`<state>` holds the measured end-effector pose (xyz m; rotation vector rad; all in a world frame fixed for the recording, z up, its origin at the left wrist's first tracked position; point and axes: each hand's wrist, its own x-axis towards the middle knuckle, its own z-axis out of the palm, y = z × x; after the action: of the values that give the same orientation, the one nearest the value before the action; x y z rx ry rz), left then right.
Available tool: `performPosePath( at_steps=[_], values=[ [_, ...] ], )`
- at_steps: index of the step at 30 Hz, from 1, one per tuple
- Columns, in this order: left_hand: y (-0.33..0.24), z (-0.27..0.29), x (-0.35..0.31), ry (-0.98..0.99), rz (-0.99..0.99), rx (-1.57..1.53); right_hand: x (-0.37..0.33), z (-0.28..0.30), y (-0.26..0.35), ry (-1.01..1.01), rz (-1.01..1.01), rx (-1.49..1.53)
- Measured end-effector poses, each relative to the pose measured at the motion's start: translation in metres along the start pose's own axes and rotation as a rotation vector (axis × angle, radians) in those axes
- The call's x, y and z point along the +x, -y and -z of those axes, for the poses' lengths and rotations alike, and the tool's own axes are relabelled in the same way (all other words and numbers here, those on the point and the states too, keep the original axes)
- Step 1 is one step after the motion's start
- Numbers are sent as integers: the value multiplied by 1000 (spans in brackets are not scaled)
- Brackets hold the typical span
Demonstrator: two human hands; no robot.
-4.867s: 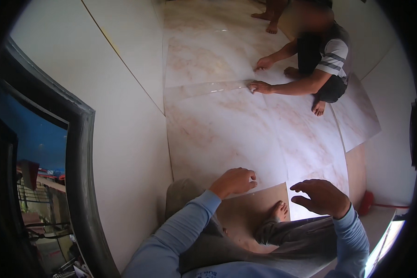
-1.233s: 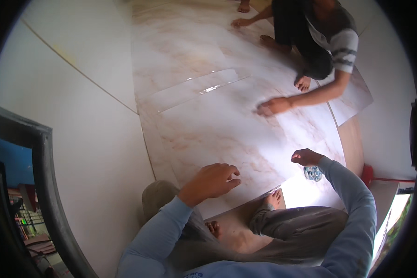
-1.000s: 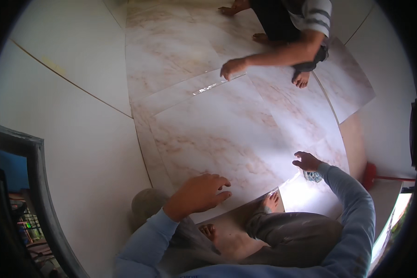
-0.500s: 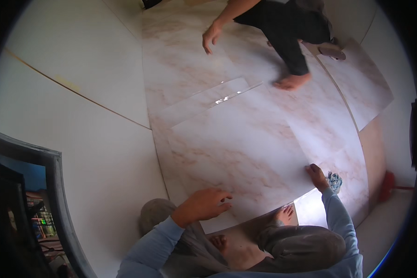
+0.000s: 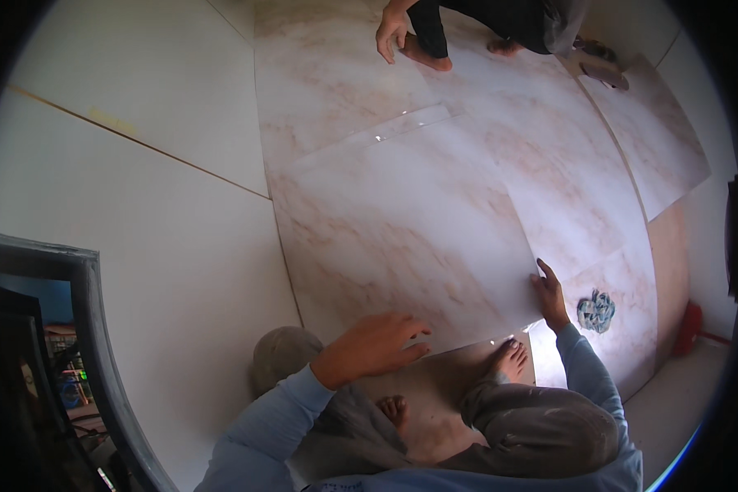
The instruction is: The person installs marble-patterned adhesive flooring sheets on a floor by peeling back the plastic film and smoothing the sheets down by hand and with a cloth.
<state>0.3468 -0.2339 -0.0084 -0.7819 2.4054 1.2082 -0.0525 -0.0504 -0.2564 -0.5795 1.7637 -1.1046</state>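
A large white floor sheet (image 5: 418,221) with pinkish-brown marbling lies in front of me, overlapping other marbled flooring. My right hand (image 5: 553,297) grips its right edge near the close corner, with the thumb side toward the sheet. My left hand (image 5: 375,348) is at the near edge, fingers bent and apart, with nothing visible in it. Along the sheet's far edge runs a glossy clear strip (image 5: 410,123). A crumpled blue-grey cloth (image 5: 596,312) lies just right of my right hand.
A co-worker's hand (image 5: 391,37) and bare feet (image 5: 426,56) are at the far end. Another marbled piece (image 5: 652,135) rests against the right side. A white wall panel (image 5: 164,271) borders the left, beside a dark-framed opening (image 5: 86,271). A red object (image 5: 689,328) stands at right.
The large sheet has shifted away from me, its far edge closer to the flooring beyond. Both my hands moved slightly forward with it. The co-worker has stepped back and left.
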Motion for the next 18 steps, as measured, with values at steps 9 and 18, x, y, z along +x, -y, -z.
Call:
performPosePath(
  at_steps=[9,18],
  values=[
    [-5,0,-3,-15,-25,-43,19,-49,-10,46,22,49],
    [-16,5,-1,13,-37,-74,45,-40,-26,-30,133,-281]
  ],
)
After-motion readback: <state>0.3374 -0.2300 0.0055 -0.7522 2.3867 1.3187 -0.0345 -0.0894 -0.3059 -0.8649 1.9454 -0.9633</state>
